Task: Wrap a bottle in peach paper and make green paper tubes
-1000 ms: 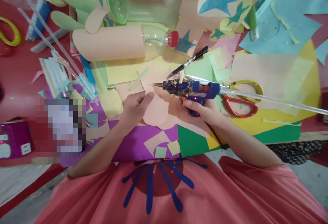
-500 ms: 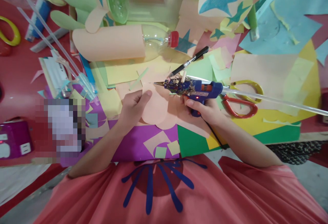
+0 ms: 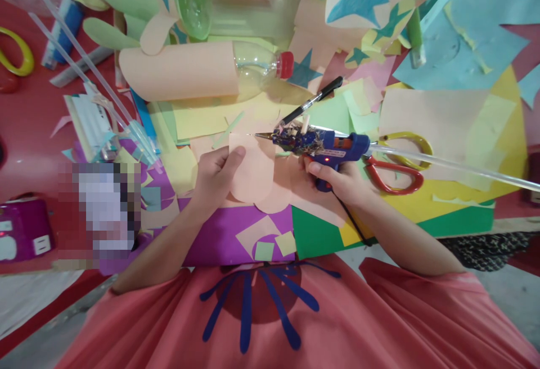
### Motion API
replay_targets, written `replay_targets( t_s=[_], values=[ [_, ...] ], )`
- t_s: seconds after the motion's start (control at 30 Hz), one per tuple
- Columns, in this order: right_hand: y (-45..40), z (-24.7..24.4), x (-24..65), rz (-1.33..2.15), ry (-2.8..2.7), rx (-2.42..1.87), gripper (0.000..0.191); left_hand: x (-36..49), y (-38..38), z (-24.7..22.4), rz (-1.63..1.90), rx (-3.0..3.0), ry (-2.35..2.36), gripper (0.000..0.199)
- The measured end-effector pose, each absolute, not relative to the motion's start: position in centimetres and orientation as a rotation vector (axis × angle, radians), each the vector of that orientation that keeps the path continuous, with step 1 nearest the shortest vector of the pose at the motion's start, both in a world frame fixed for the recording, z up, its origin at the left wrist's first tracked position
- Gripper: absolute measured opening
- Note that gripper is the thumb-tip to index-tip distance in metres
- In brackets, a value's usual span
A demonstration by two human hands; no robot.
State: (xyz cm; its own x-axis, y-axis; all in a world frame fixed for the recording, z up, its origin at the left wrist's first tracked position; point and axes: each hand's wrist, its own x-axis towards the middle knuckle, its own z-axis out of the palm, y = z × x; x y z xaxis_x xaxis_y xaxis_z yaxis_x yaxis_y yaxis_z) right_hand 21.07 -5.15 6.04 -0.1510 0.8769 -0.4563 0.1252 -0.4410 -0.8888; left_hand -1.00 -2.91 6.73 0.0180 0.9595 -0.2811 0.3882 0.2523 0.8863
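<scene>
A peach paper cutout (image 3: pixel 254 173) with a rounded lower end is pinched in my left hand (image 3: pixel 219 175), thumb on top. My right hand (image 3: pixel 337 178) is wrapped round the handle of a blue glue gun (image 3: pixel 331 155), whose red light is lit. The metal nozzle points left and lies at the cutout's upper edge; whether it touches is too fine to tell. Dark strands and paper scraps cling to the gun's front. From its back a long clear glue stick (image 3: pixel 455 166) sticks out to the right.
A bottle (image 3: pixel 181 71) wrapped in peach paper, with a red cap, lies beyond my hands. A black pen (image 3: pixel 312 100) rests just behind the gun. Scissors (image 3: pixel 400 189) with red and yellow handles lie right of it. Clear glue sticks (image 3: pixel 105 90) lie at left among paper scraps.
My left hand and the paper cutout have shifted slightly left. The glue gun has moved a little to the right, still in my right hand.
</scene>
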Motion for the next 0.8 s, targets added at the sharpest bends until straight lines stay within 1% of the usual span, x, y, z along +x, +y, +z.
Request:
replay_targets(
  t_s=[0.33,0.57,0.8],
  values=[
    [-5.31,5.87,21.3,1.587,-1.15,-1.52,0.049,-1.04,-2.68,6.65,0.82,1.287,1.542,0.042],
    [-5.42,5.67,21.42,1.558,-1.13,-1.51,0.042,-1.22,-2.63,6.58,0.862,1.301,1.541,0.045],
    [-5.42,5.42,21.74,1.572,-1.08,-1.477,0.041,-1.56,-2.63,6.28,0.891,1.313,1.545,0.046]
  ],
)
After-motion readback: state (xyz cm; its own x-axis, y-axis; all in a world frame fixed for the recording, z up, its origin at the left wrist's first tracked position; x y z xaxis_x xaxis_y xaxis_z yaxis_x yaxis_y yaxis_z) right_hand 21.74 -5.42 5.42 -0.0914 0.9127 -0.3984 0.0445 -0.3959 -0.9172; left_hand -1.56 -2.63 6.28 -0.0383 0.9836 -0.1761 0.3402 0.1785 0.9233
